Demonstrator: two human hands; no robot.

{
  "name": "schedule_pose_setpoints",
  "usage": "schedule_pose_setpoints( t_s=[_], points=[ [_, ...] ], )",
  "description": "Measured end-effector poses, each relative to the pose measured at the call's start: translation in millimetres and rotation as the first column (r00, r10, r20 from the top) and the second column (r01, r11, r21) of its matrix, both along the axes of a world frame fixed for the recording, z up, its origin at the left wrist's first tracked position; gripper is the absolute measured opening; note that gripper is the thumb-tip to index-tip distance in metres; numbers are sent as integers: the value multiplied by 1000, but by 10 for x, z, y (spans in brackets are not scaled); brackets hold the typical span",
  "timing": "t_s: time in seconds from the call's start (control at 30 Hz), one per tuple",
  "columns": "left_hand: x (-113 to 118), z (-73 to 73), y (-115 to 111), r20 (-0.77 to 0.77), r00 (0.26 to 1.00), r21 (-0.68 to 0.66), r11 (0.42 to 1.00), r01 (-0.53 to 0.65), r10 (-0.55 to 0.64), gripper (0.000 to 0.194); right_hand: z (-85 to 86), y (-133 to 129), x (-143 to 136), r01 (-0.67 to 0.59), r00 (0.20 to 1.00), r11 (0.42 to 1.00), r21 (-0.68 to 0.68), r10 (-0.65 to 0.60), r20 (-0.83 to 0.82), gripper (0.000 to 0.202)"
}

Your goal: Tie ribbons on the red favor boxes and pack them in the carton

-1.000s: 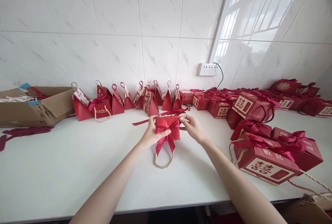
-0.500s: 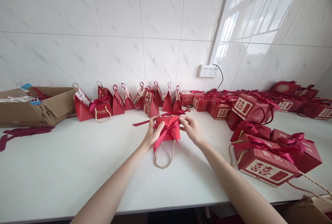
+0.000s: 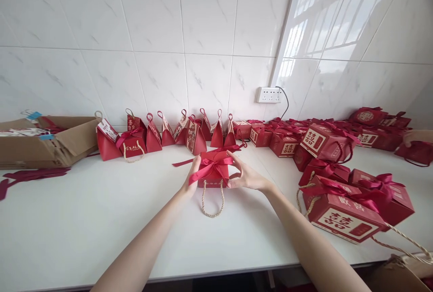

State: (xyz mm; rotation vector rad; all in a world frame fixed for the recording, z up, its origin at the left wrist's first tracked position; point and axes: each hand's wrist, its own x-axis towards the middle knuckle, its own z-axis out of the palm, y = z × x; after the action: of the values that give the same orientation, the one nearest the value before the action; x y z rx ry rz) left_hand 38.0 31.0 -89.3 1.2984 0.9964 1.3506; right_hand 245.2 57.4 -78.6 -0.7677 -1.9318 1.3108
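Observation:
Between my two hands on the white table stands a small red gift box with a red ribbon bow across its top. Its twisted beige cord handle hangs toward me and rests on the tabletop. My left hand presses against the box's left side, its thumb along the upper edge. On the right side my right hand grips the box with thumb low and fingers at the top corner. Behind the box lies a loose length of red ribbon.
Red pyramid-shaped boxes line the tiled wall. Many ribboned boxes crowd the right side. A cardboard carton and dark red ribbons lie at left. Another person's hand holds a red box at far right.
The box has tipped, so its lettered front shows under the bow. My right hand has moved from the top corner to span the right side. Another person's hand has appeared at far right.

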Motion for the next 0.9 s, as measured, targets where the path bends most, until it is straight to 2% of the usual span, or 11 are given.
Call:
schedule_pose_setpoints(
  t_s=[0.13, 0.27, 0.37, 0.43, 0.5, 0.6, 0.67, 0.73, 0.8, 0.87, 0.9],
  points=[
    [-58, 75, -38, -39, 986, -22, 986, 164, -165, 50, -22, 8, -15, 76, 989, 989, 127, -90, 115, 99],
    [-106, 125, -60, -148, 946, -4, 956, 292, -290, 73, -62, 37, -44, 86, 993, 970, 228, -102, 59, 89],
    [-137, 67, -56, -270, 926, 23, 959, 282, -266, 95, -61, 44, -47, 184, 983, 935, 304, -183, -34, 92],
    [-162, -15, -39, -398, 900, 56, 975, 216, -176, 101, -21, 2, -14, 304, 953, 880, 364, -286, -103, 90],
    [-193, -105, -4, -518, 854, 124, 984, 128, -46, 96, 47, -104, 64, 429, 901, 793, 433, -407, -148, 87],
    [-236, -199, 73, -648, 756, 225, 972, 69, 96, 76, 172, -401, 283, 560, 798, 627, 541, -583, -150, 87],
    [-247, -213, 124, -691, 704, 278, 959, 53, 161, 64, 263, -664, 496, 618, 714, 517, 593, -684, -148, 89],
    [-237, -198, 158, -697, 692, 307, 950, 51, 188, 54, 379, -942, 757, 675, 621, 419, 607, -767, -162, 89],
    [-213, -172, 169, -694, 696, 320, 945, 68, 185, 45, 540, -1198, 1065, 741, 504, 314, 594, -844, -182, 88],
    [-192, -152, 169, -718, 649, 381, 922, 64, 251, 35, 740, -1415, 1422, 786, 354, 172, 593, -913, -205, 86],
    [-189, -149, 172, -715, 655, 385, 919, 79, 243, 33, 845, -1510, 1618, 789, 280, 100, 606, -937, -209, 87]
  ],
)
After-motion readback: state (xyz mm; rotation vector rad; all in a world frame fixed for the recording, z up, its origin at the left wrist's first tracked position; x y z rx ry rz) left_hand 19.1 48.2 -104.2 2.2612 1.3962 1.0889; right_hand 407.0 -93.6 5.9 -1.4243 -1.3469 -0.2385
